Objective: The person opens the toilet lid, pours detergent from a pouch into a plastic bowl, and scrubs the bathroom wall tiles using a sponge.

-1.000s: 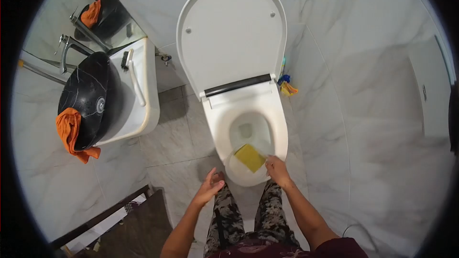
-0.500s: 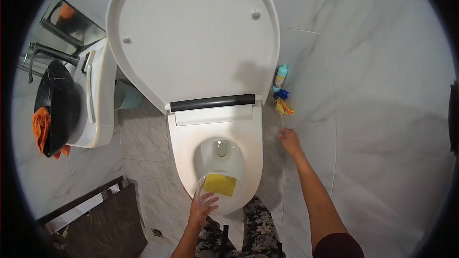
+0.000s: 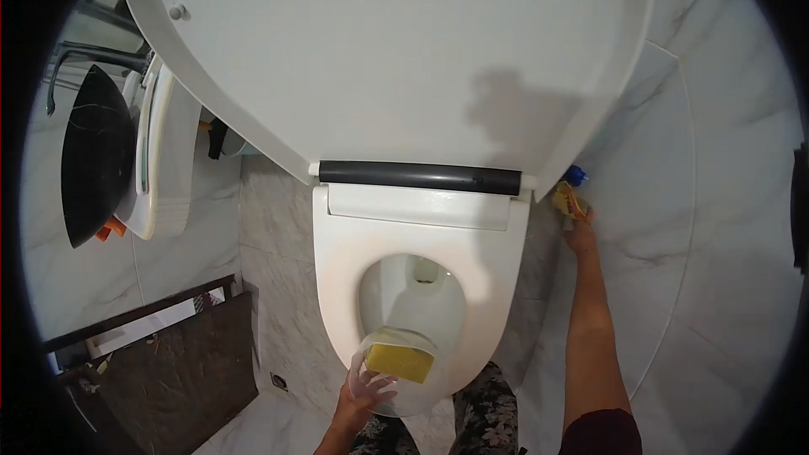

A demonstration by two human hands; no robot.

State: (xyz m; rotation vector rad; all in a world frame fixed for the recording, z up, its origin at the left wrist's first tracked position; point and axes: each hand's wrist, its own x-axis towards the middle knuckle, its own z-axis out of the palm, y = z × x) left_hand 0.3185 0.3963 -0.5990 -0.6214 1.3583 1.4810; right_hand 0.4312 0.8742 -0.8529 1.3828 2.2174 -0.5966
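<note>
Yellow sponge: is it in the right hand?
No, the yellow sponge sits in the clear container held by the left hand, while the right hand is at the yellow packet.

On the left side there is a white bench (image 3: 173,152); a black basin (image 3: 97,156) with thin pale veins stands on it, and a metal tap (image 3: 101,53) is just beside the basin; a small part of an orange cloth (image 3: 111,228) shows under the basin's lower end; next to the bench one sees a black object (image 3: 216,138), partly hidden; at lower left is a dark brown panel (image 3: 177,375); near it, a small drain (image 3: 278,382) sits in the greyish floor (image 3: 282,320); marbled wall tiles (image 3: 733,227) cover the right side.
</note>
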